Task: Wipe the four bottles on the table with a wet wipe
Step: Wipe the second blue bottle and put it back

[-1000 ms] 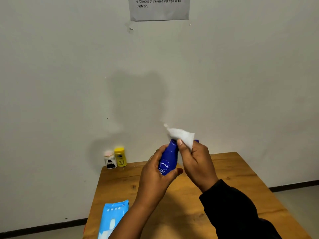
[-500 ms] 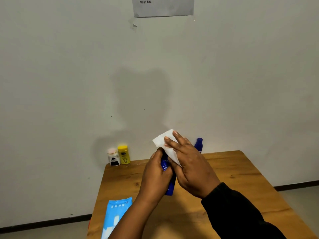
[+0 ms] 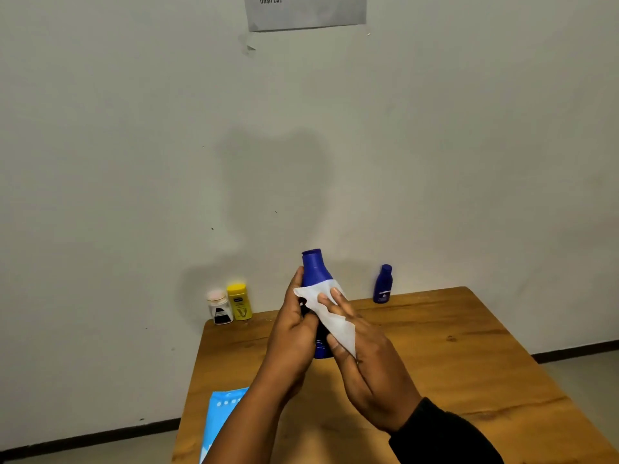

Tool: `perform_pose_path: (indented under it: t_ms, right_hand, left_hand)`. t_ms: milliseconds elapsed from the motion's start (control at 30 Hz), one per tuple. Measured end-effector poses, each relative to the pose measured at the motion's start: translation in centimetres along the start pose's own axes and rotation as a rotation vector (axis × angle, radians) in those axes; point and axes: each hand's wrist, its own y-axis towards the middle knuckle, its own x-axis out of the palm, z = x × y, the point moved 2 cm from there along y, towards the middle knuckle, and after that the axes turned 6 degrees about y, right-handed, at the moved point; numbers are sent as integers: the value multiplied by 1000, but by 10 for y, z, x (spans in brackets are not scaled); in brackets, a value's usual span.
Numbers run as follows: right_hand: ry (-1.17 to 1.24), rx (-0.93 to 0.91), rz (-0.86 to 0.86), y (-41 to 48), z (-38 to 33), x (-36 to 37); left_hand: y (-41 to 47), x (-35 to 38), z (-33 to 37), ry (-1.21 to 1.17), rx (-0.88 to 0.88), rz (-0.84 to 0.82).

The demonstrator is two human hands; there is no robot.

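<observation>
At about 8 o'clock, a light blue wet wipe pack (image 3: 223, 418) lies flat on the near left part of the wooden table (image 3: 452, 356), partly hidden by the left forearm. At 10 o'clock, by the wall, a small white bottle with a pale cap (image 3: 219, 307) stands upright just beside a yellow bottle (image 3: 239, 301) (whether they touch I cannot tell). In the centre, the left hand (image 3: 294, 333) wraps around a dark blue bottle (image 3: 315, 267), holding it upright above the table with its cap uppermost. The right hand (image 3: 365, 360), in a black sleeve (image 3: 442, 437), presses a white wet wipe (image 3: 330, 313) flat against the bottle's front, fingers (image 3: 335, 298) extended over the cloth. At 2 o'clock, a smaller dark blue bottle (image 3: 383, 284) stands upright at the table's far edge, well apart from the hands. On the wall at 12 o'clock hangs a paper note (image 3: 304, 11).
</observation>
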Motion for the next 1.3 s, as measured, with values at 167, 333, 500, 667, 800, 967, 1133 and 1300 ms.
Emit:
perform_pose_path:
  t_ms: [167, 333, 500, 667, 800, 967, 1133, 1300]
  right_hand:
    - [209, 54, 43, 11, -1, -5]
    - [462, 194, 131, 43, -1, -28]
    - [564, 238, 113, 30, 3, -24]
    - [453, 160, 161, -1, -8, -9]
    - [143, 32, 220, -1, -1, -1]
    - [-59, -105, 303, -4, 3, 3]
    - [-162, -160, 219, -23, 12, 17]
    - [16, -13, 352, -8, 18, 3]
  left_hand:
    - [10, 11, -6, -132, -91, -31]
    - [6, 15, -5, -553, -212, -116]
    - [4, 9, 10, -897, -323, -94]
    - [7, 4, 0, -1076, -516, 89]
    - [8, 14, -1, -1115, -601, 158]
    - [14, 24, -2, -1109, -640, 209]
    - [20, 20, 1, -1079, -632, 193]
    - [30, 32, -4, -1122, -544, 229]
